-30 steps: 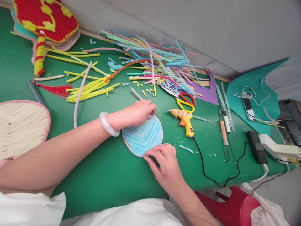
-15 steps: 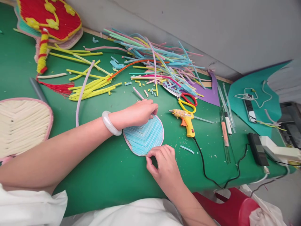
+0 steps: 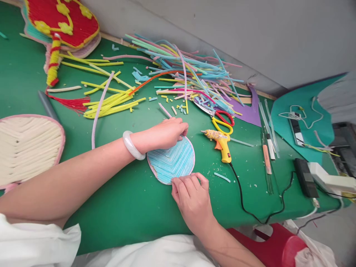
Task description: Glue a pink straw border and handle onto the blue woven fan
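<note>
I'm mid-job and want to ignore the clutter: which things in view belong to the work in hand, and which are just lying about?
In the work:
blue disc with a pink rim, left hand over its far part, right hand at its near edge
perhaps yellow glue gun, nearby

Apparently lying about:
scissors
cream panel
red fan-shaped piece
grey tube

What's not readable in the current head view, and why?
All head view:
- Blue disc's upper-left part: hidden under the left hand.
- Whether the right hand pinches the disc's rim or just touches it: its own fingers hide the contact.
- Cream panel's left side: cut off by the frame.
- Yellow glue gun's label text: too small.
</note>
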{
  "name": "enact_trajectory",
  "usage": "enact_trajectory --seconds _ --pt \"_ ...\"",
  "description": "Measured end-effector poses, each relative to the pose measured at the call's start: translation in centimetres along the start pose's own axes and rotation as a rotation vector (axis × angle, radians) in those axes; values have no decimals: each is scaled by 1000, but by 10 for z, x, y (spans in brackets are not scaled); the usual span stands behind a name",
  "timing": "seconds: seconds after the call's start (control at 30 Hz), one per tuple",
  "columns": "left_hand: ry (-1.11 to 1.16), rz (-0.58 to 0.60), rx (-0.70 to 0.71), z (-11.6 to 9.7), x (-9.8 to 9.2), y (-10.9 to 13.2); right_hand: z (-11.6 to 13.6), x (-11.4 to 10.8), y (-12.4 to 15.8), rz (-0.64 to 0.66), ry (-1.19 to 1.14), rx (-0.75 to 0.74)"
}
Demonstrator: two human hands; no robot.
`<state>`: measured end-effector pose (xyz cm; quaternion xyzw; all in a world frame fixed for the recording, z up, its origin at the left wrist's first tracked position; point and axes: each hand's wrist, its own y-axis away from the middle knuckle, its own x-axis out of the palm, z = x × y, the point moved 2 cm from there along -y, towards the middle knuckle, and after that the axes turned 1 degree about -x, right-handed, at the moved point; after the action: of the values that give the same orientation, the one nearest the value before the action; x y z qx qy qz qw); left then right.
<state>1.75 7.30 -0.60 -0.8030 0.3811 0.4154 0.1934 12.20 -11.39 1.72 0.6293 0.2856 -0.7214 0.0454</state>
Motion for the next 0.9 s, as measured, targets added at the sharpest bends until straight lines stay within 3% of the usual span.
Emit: enact_trajectory --seconds 0.4,0.9 --pt "7 7 -4 -3 -2 1 -6 9 2 -3 -226 143" --pt "-15 22 -26 -5 -4 1 -16 -1 -6 204 -227 56"
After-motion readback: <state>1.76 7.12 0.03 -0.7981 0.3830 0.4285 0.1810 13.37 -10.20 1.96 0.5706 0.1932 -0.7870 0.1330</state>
